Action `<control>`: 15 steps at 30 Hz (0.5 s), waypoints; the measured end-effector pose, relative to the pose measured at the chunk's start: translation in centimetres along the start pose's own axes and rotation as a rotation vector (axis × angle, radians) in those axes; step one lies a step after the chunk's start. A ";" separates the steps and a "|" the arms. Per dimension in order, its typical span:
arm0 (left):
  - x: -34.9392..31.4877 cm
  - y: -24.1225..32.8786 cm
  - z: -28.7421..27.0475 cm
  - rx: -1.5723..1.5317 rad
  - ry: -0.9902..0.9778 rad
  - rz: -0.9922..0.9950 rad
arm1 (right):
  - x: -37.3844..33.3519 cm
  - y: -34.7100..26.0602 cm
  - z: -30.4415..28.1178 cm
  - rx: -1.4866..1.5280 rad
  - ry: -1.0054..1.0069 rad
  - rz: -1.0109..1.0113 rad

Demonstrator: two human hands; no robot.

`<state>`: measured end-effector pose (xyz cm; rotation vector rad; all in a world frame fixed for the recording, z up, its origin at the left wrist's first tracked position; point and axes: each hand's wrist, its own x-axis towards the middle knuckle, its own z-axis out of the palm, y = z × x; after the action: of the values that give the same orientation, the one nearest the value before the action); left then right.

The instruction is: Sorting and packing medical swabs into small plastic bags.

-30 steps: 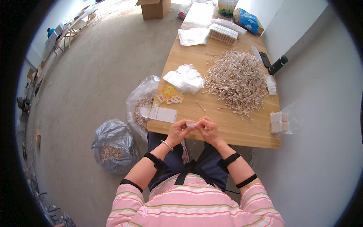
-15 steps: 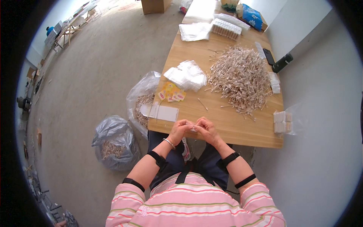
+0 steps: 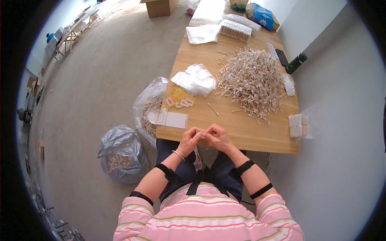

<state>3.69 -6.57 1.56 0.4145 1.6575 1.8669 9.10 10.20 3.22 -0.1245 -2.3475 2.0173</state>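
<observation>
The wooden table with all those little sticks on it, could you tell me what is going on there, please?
A person seated at the wooden table has both hands together at its near edge, left hand and right hand pinching something small and clear between them; what it is cannot be made out. Beyond lies a big pile of thin sticks, a heap of small clear bags and some yellow labels. Two filled plastic sacks stand on the floor.

Whatever the left hand point(image 3: 189, 140) and right hand point(image 3: 217, 137) pinch is too small to tell; fingers hide it.
</observation>
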 end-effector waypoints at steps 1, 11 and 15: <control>0.0 0.3 0.1 0.015 0.008 0.015 | 0.1 0.1 -0.2 -0.031 0.004 -0.013; -0.6 1.1 -0.1 0.560 0.185 0.542 | -0.4 -0.6 0.2 -0.383 0.137 -0.393; -0.9 1.2 0.6 0.276 0.236 0.309 | -0.4 -1.6 0.2 -0.482 0.213 -0.461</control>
<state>4.44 -6.66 3.01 0.6133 2.1244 1.9702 9.44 9.72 4.79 0.1650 -2.3903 1.1606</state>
